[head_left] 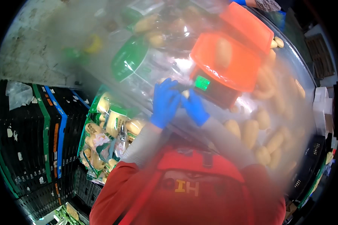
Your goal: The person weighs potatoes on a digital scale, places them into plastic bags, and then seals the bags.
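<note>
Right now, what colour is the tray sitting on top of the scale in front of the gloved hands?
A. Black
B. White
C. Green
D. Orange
D: the tray on the scale is orange and holds one pale potato, just beyond the blue-gloved left hand and right hand.

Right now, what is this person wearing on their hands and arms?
Both hands wear bright blue gloves: the left hand and the right hand. Each forearm is covered by a close-fitting grey sleeve that runs from the glove cuff up to a red outer garment at the upper arm. The picture is hazy, so finer markings cannot be made out.
</note>
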A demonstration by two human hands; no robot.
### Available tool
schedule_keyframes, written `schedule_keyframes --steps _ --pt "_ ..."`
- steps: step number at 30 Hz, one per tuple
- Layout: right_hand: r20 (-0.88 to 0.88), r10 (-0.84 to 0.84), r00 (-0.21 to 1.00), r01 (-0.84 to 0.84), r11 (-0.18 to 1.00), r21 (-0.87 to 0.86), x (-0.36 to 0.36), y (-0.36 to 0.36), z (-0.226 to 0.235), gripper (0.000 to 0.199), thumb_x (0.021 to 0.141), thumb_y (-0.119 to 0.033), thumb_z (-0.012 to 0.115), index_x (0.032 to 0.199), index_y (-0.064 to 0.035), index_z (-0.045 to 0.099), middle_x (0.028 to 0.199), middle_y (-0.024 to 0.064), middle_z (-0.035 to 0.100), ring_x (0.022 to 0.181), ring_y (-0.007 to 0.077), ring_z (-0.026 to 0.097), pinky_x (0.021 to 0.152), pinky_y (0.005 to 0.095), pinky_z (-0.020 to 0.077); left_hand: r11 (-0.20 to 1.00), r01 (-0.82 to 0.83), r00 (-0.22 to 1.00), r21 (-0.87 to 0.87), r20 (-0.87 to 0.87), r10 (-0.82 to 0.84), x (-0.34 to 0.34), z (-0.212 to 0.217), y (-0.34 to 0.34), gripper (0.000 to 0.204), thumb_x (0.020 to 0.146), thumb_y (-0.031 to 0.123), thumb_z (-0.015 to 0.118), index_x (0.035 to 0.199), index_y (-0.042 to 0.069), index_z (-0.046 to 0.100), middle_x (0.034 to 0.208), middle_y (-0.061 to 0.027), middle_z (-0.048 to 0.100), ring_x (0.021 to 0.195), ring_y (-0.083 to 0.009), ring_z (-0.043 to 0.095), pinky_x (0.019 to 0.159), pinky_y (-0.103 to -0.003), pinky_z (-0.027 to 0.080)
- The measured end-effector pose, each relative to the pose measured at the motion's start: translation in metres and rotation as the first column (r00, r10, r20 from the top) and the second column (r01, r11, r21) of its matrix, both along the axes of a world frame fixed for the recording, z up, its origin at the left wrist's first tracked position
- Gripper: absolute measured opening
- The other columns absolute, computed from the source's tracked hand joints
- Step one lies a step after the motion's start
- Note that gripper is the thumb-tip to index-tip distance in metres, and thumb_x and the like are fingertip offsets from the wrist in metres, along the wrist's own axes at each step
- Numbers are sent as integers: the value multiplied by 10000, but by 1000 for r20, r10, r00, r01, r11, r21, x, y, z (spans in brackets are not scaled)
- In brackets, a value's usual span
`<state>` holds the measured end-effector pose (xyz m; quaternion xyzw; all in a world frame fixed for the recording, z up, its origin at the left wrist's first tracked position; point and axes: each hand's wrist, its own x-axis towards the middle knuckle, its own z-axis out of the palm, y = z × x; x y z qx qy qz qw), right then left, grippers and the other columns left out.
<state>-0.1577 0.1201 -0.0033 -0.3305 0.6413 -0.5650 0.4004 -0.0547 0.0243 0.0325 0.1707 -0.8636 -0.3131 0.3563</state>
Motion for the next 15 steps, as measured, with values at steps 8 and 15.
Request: schedule_keyframes --steps 8,15 --pt "890 122 439 199 953 -229 -5 -19 -38 333 867 -131 494 1182 -37 438 1026 126 564 835 266 568 703 372 467 949 231 965 216 77 -252 -1 17 31 87 759 47 596 834 75 561 1077 -79 580 1131 -316 468 1007 -474 213" --pt "973 216 78 278 933 -230 4 -21 -7 396 895 -150 444 1273 -59 367 1099 115 523 881 269 559 691 352 484 882 427 900 201 -5 -435 -3 31 42 98 736 31 611 816 61 565 1055 -99 574 1049 -307 499 951 -429 304"
